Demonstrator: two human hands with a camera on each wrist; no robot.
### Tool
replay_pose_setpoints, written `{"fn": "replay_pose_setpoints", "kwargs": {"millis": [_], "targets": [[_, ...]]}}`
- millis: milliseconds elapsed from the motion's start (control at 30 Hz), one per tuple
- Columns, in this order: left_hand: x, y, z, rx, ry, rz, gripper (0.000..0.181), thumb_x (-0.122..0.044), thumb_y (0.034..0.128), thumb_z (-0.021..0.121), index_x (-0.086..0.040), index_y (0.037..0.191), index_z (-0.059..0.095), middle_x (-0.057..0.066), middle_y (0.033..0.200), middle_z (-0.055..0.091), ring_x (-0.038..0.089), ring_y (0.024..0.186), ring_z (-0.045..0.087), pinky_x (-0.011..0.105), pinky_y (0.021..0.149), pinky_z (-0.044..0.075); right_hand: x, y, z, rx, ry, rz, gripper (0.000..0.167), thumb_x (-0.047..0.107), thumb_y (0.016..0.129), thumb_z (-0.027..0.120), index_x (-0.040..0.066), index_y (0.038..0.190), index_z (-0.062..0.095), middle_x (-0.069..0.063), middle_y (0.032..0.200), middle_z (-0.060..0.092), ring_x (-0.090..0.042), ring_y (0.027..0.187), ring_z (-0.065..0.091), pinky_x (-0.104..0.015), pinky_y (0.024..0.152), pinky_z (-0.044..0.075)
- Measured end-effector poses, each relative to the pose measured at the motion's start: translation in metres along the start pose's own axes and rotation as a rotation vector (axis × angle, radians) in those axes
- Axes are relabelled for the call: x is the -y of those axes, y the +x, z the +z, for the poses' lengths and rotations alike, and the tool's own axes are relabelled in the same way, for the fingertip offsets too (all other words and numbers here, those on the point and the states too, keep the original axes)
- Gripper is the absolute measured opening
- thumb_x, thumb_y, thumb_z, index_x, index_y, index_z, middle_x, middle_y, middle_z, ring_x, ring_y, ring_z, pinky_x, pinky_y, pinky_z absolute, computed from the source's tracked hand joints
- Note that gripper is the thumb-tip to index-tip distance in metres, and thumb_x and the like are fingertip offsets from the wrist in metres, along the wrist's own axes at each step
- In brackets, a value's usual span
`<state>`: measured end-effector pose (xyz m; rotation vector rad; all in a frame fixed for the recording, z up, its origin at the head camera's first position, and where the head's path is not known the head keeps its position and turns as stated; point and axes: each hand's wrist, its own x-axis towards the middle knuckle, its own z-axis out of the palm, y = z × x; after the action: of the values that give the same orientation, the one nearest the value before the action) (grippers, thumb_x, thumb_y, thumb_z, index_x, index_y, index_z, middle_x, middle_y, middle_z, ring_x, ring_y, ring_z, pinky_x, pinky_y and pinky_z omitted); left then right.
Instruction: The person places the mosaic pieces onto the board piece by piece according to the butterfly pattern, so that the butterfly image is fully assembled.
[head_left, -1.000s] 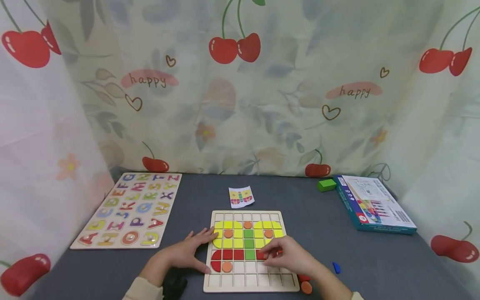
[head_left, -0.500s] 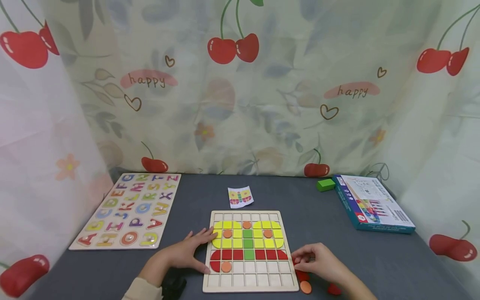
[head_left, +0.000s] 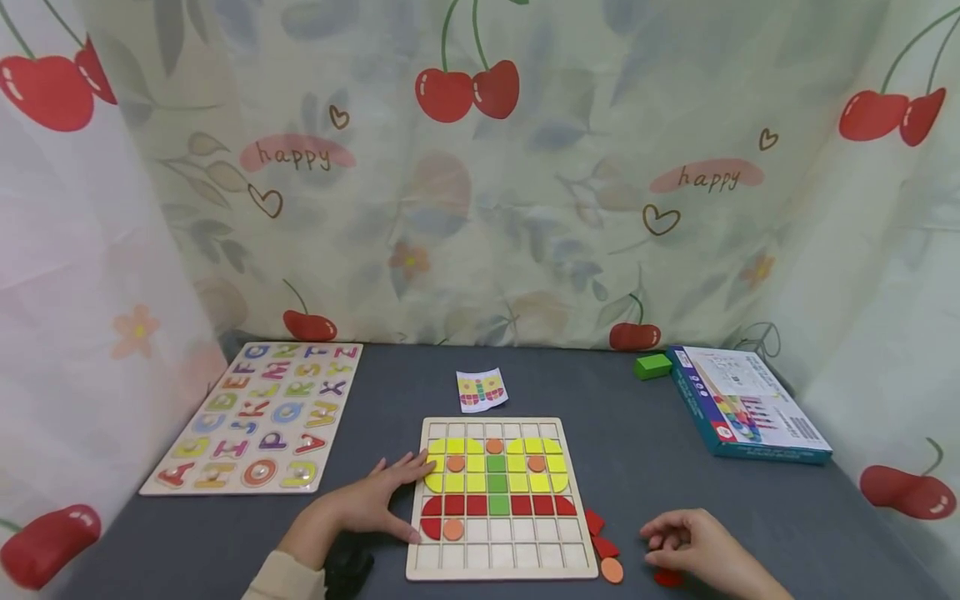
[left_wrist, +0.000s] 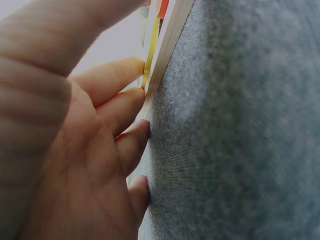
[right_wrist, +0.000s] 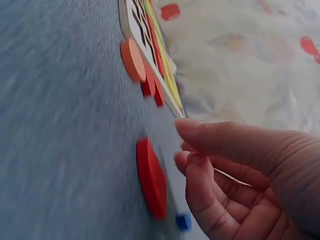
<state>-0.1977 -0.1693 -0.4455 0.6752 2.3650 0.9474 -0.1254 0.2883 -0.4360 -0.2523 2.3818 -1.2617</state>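
A wooden grid board [head_left: 502, 567] lies on the dark cloth, bearing yellow, green, red and orange pieces in a butterfly-like pattern. My left hand [head_left: 367, 500] rests on the board's left edge, fingers spread; the left wrist view shows its fingertips against the rim. Off to the right, my right hand [head_left: 705, 546] hovers with loosely bent fingers and nothing visible between them. Just below it lies a red piece [right_wrist: 151, 179], partly covered by the hand in the head view. A small blue piece [right_wrist: 184, 222] shows beyond that one. Two red pieces [head_left: 604, 547] and an orange disc [head_left: 612, 570] lie beside the board.
Behind the board lies a butterfly picture card [head_left: 482, 391]. An alphabet board [head_left: 258, 417] occupies the left side. At back right are a flat box [head_left: 750, 408] and a green block [head_left: 652, 367]. A black object [head_left: 348, 571] sits by my left wrist.
My right hand has left the board, where a red piece now completes the right end of the upper red row, and moved right past the loose pieces. The left hand stays put.
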Motion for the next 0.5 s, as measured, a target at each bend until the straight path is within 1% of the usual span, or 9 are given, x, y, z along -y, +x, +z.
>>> {"fn": "replay_pose_setpoints", "kwargs": {"millis": [100, 167, 267, 367, 500], "targets": [[0.000, -0.001, -0.001, -0.004, 0.002, -0.007, 0.092, -0.041, 0.0700, 0.079, -0.018, 0.146, 0.033, 0.006, 0.156, 0.019, 0.032, 0.145, 0.008, 0.061, 0.113, -0.003, -0.009, -0.007, -0.004, 0.021, 0.011, 0.017, 0.042, 0.022, 0.082, 0.071, -0.011, 0.106, 0.063, -0.001, 0.078, 0.061, -0.004, 0.063, 0.051, -0.018, 0.055, 0.045], [0.000, -0.001, -0.001, -0.007, 0.005, -0.011, 0.091, -0.042, 0.0699, 0.079, -0.019, 0.146, 0.034, 0.006, 0.156, 0.019, 0.032, 0.145, 0.008, 0.061, 0.113, -0.003, -0.014, -0.010, -0.003, 0.040, 0.024, 0.002, 0.044, 0.023, 0.083, 0.070, -0.012, 0.106, 0.061, -0.001, 0.077, 0.060, -0.003, 0.061, 0.051, -0.017, 0.054, 0.044], [0.000, -0.001, -0.001, -0.010, 0.004, -0.012, 0.091, -0.041, 0.0700, 0.079, -0.018, 0.146, 0.034, 0.006, 0.156, 0.020, 0.032, 0.145, 0.008, 0.061, 0.113, -0.003, -0.019, -0.012, -0.001, 0.054, 0.053, -0.013, 0.045, 0.024, 0.082, 0.070, -0.012, 0.106, 0.060, -0.001, 0.076, 0.059, -0.001, 0.059, 0.051, -0.017, 0.052, 0.043], [-0.002, -0.002, -0.001, -0.012, 0.000, -0.003, 0.091, -0.040, 0.0702, 0.079, -0.018, 0.146, 0.034, 0.007, 0.156, 0.020, 0.033, 0.145, 0.009, 0.062, 0.113, -0.003, -0.022, -0.014, 0.000, 0.042, 0.052, -0.022, 0.045, 0.026, 0.081, 0.071, -0.011, 0.104, 0.061, -0.001, 0.078, 0.061, -0.001, 0.060, 0.051, -0.017, 0.053, 0.043], [-0.004, -0.002, 0.000, -0.013, -0.003, -0.001, 0.090, -0.039, 0.0705, 0.079, -0.019, 0.146, 0.034, 0.007, 0.156, 0.020, 0.033, 0.145, 0.009, 0.062, 0.112, -0.002, -0.024, -0.017, -0.001, 0.021, 0.044, 0.024, 0.045, 0.029, 0.080, 0.073, -0.009, 0.101, 0.061, 0.000, 0.078, 0.061, -0.002, 0.062, 0.053, -0.017, 0.054, 0.045]]}}
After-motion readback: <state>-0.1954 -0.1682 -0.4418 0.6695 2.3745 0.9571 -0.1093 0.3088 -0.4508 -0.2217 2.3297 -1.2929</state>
